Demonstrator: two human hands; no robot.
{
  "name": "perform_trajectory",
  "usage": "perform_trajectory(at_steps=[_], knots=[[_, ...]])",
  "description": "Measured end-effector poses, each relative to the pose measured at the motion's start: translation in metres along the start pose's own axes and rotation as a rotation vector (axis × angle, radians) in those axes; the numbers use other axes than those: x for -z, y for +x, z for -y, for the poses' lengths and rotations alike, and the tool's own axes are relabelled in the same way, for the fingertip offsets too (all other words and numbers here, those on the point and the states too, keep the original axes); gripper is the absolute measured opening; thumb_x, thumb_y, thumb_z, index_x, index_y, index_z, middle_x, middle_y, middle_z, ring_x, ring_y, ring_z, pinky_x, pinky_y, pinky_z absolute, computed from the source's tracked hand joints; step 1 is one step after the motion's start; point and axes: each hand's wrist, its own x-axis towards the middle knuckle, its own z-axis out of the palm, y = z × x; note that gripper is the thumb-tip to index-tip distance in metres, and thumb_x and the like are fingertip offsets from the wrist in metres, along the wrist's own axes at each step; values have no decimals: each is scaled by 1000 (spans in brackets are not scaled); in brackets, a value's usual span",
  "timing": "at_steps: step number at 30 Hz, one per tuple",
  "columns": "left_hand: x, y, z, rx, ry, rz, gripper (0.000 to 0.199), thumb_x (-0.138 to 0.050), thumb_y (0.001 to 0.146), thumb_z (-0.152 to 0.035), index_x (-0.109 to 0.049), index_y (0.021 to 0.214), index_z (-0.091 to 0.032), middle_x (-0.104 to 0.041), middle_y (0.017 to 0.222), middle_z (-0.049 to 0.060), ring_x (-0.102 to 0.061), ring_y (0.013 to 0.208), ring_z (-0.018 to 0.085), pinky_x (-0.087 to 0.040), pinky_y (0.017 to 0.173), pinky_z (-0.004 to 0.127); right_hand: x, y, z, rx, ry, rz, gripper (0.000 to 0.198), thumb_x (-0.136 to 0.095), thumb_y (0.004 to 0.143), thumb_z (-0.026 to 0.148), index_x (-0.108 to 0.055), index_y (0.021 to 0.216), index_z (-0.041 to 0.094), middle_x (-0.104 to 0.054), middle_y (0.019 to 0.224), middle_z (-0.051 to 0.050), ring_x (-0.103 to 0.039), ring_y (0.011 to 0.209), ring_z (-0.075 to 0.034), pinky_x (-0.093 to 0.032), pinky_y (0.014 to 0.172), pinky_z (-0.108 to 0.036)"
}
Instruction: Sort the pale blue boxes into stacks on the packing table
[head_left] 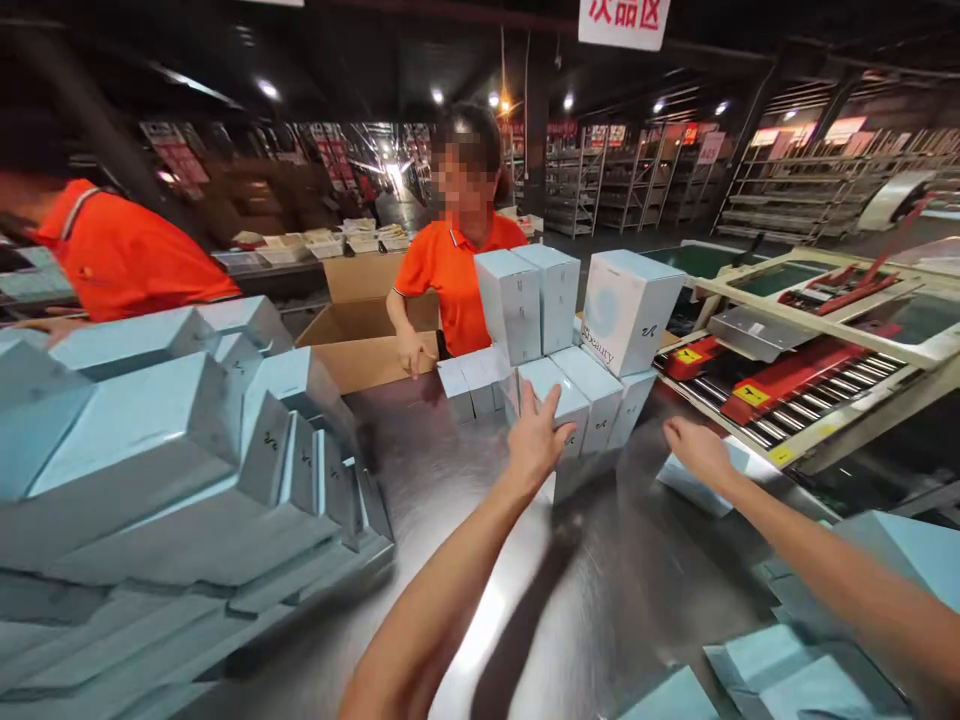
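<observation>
A stack of pale blue and white cartons stands before me on the metal table. My left hand has its fingers spread against a front carton of the lower row. Upright on that row are two narrow cartons and a wider carton with "beauty" lettering. To the right, my right hand is closed, its fingers curled; whatever they may hold is hidden. Just below this hand lies another pale carton; contact between them cannot be made out.
A large heap of cartons covers the left side. More cartons lie at lower right. Across the metal table stands a co-worker in orange beside an open cardboard box. Another person leans in at left. A roller conveyor runs at right.
</observation>
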Motion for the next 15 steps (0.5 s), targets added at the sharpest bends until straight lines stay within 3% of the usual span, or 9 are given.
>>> perform_trajectory(at_steps=[3, 6, 8, 11, 13, 15], knots=[[23, -22, 32, -31, -222, -48, 58, -77, 83, -22, -65, 140, -25, -31, 172, 12, -61, 128, 35, -45, 113, 46, 1, -18, 58, 347, -117, -100, 37, -45, 100, 42, -67, 123, 22, -68, 129, -14, -60, 126, -35, -43, 115, -50], [67, -73, 92, 117, -562, -124, 72, -79, 82, -33, -56, 149, -23, -59, 150, 12, -65, 118, 29, -54, 101, 41, -6, -39, 110, 597, -328, -153, 55, -42, 103, 47, -57, 144, 12, -58, 144, -21, -56, 128, -38, -46, 108, -52], [98, -116, 127, 291, -719, -143, 73, -73, 88, -41, -48, 154, -22, -69, 133, 10, -68, 105, 26, -57, 91, 40, -15, -52, 132, 607, -460, -114, 61, -46, 103, 47, -52, 149, 6, -49, 151, -29, -51, 130, -45, -46, 102, -58], [133, -178, 166, 481, -809, -163, 50, -52, 103, -35, -51, 149, -16, -73, 120, 8, -68, 104, 24, -57, 91, 38, -32, -61, 144, 618, -506, -130, 61, -48, 104, 45, -51, 151, 6, -33, 159, -36, -37, 141, -53, -38, 104, -68], [150, -210, 187, 587, -824, -186, 45, -48, 104, -30, -56, 145, -15, -75, 115, 9, -69, 104, 24, -57, 91, 38, -43, -62, 144, 627, -455, -133, 58, -47, 106, 44, -50, 152, 9, -24, 163, -34, -27, 149, -51, -33, 111, -68], [162, -235, 206, 677, -837, -211, 49, -58, 100, -31, -56, 146, -17, -75, 113, 9, -71, 99, 23, -59, 89, 38, -50, -65, 143, 647, -403, -74, 59, -48, 106, 46, -50, 152, 9, -23, 161, -34, -26, 153, -45, -32, 116, -62]])
